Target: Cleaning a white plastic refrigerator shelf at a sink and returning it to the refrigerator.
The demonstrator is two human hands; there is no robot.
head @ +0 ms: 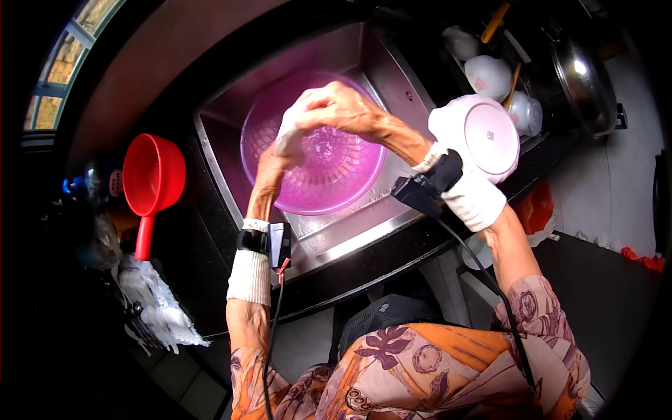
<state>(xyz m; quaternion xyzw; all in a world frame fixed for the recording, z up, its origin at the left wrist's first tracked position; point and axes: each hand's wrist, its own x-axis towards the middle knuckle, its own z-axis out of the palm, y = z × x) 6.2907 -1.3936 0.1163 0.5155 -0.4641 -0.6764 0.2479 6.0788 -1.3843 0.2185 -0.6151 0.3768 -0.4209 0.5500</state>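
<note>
A purple plastic basin [336,194] with water in it stands in a stainless steel sink. Above its left half, both hands grip a white object [287,134], blurred and partly covered by the fingers; it may be a small bowl or a cloth. My left hand [275,165] has hold of its lower end. My right hand [336,107] bends over its upper part from the right. Water ripples below them in the basin. Each forearm wears a white knitted cuff with a black strapped device and a cable.
A red plastic dipper [152,176] lies left of the sink [336,252]. On the right are an upturned white bowl [491,136], several smaller bowls [488,77] and a metal lid or pan [585,84]. A crumpled white plastic bag [160,310] sits at the lower left.
</note>
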